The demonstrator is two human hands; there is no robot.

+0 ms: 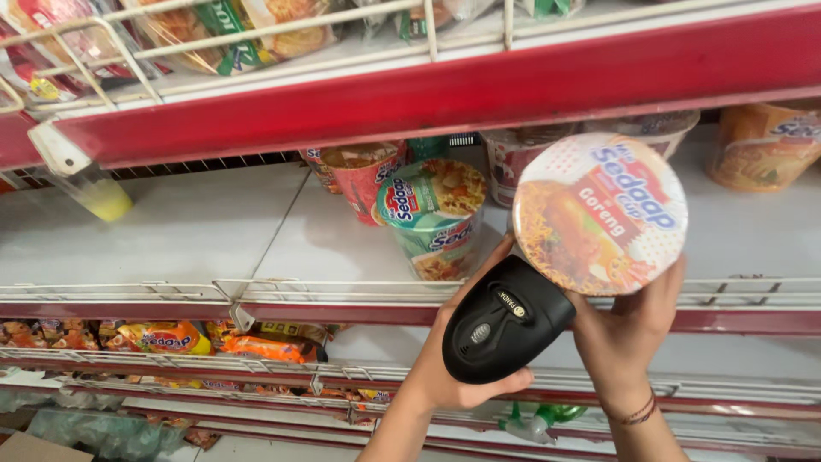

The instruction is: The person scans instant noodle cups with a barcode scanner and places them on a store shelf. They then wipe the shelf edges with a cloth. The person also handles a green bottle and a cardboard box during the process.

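Fingers of the right hand clamp from below a tilted noodle cup, lid facing near, while the left hand, fingers wrapped on a black scanner, holds it just left and below, touching the cup's rim.

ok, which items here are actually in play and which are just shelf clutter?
In play:
left hand holding the black barcode scanner
right hand holding the cup noodle with the orange-and-white lid

Lying about:
green cup noodle on the white shelf
red cup noodle
orange noodle packets on the lower shelf
yellow tag holder
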